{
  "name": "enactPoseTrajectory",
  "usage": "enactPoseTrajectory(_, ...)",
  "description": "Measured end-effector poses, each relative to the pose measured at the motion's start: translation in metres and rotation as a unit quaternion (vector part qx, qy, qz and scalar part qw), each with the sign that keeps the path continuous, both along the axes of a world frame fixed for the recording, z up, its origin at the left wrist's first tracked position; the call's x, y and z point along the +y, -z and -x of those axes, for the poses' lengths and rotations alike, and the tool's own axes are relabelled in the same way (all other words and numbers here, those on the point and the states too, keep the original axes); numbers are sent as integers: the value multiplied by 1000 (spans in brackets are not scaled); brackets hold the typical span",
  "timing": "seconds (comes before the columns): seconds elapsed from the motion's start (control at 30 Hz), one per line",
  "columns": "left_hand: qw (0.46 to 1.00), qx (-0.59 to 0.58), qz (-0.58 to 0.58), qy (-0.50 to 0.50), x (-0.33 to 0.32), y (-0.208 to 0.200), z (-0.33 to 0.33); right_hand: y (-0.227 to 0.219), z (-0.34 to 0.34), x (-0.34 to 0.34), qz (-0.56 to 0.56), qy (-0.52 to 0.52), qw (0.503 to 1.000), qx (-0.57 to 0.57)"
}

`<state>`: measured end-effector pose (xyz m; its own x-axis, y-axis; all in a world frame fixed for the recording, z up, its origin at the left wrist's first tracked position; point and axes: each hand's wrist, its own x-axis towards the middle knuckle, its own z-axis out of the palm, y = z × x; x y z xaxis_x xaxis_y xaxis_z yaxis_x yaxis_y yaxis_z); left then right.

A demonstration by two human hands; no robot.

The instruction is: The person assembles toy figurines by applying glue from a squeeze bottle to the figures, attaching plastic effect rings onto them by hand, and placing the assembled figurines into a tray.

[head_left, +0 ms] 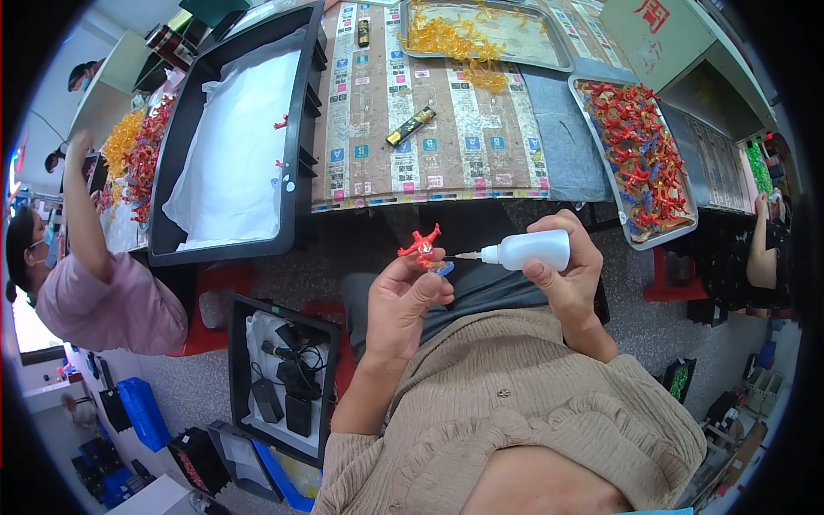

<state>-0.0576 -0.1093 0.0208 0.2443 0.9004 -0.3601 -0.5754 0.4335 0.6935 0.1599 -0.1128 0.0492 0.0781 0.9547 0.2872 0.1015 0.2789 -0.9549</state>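
My left hand pinches a small red toy figurine with outstretched arms and a blue and orange lower part. In my right hand is a white squeeze bottle, tipped sideways, its thin dark needle nozzle pointing left at the figurine. The tip is close beside the figurine; whether it touches I cannot tell. Both hands are above my lap, short of the table's near edge. To the right, a metal tray holds a heap of similar red, orange and blue figurines.
A black tray lined with white sheet holds a few red pieces at its right side. Yellow translucent parts fill a far metal tray. Two small dark-and-gold packs lie on the table. A co-worker sits at left, another person at right.
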Motion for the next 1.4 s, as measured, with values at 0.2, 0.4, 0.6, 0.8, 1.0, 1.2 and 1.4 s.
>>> enactPoseTrajectory(0.2, 998, 56, -30, 11, 1, -5, -8, 5, 3, 0, -17, -8, 1000, -20)
enactPoseTrajectory(0.4, 995, 85, -51, 18, 3, -9, -10, 3, 2, 0, -17, -5, 999, -33)
enactPoseTrajectory(0.6, 992, 98, -72, 24, 4, -8, -10, 1, 0, 0, -36, 8, 997, -74)
enactPoseTrajectory(0.8, 956, 246, -159, -9, 8, -4, -9, -4, -1, 0, -103, 13, 986, -133)
enactPoseTrajectory(1.0, 821, 515, -247, 28, 11, -19, -9, -3, 1, -1, -101, 30, 986, -130)
enactPoseTrajectory(1.2, 718, 619, -317, 32, 11, -20, -10, -4, 2, 0, -109, 30, 978, -174)
enactPoseTrajectory(1.4, 701, 639, -312, 55, 10, -21, -12, 0, 4, 2, -110, 31, 977, -180)
